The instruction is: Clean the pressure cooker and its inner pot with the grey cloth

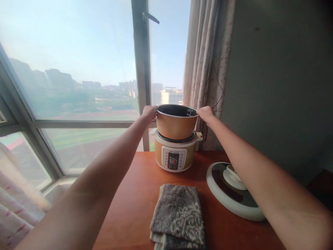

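My left hand [150, 114] and my right hand [206, 114] grip opposite sides of the rim of an inner pot [177, 126]. The pot is gold outside and dark inside, with white level marks on its inner wall. It is upright, its lower part at the mouth of the electric cooker [158, 154]; whether its base rests inside cannot be seen. White and gold, the cooker has a front control panel [173, 160] and stands on the table. Its round lid [221, 191], with a white knob, lies to the right, partly behind my right forearm.
A folded grey towel [178, 211] lies on the reddish-brown wooden table [127, 208] in front of the cooker. Behind the table are a large window [85, 69] and a patterned curtain [205, 59]. A dark wall [278, 86] stands on the right; another curtain [15, 211] hangs at lower left.
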Demonstrator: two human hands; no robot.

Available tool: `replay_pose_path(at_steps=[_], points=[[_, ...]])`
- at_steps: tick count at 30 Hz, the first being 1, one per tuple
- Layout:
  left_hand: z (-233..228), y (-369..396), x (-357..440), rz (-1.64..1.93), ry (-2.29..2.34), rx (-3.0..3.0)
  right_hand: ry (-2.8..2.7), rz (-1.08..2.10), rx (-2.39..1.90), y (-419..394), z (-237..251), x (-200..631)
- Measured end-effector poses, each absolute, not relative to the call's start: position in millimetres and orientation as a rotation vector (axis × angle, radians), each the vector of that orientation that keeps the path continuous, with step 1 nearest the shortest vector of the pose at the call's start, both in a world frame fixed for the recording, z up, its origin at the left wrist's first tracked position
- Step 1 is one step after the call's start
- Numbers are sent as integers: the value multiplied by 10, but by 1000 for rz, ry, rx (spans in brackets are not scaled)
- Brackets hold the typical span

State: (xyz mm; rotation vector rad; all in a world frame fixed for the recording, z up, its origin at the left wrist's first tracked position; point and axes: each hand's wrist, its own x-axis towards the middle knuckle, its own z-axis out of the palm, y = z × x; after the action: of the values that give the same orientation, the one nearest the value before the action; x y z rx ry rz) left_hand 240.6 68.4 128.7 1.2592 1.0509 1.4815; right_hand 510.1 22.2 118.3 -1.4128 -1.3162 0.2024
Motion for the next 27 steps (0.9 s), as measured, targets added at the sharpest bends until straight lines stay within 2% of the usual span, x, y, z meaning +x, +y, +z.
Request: replay_pose_path(at_steps=[13, 27], points=[[803, 925, 2369, 1162, 1365, 1436, -1486, -50, -1900, 401, 747, 5128], [507, 973, 2282, 667, 1782, 2167, -1790, -87, -2124, 356, 392, 5093]])
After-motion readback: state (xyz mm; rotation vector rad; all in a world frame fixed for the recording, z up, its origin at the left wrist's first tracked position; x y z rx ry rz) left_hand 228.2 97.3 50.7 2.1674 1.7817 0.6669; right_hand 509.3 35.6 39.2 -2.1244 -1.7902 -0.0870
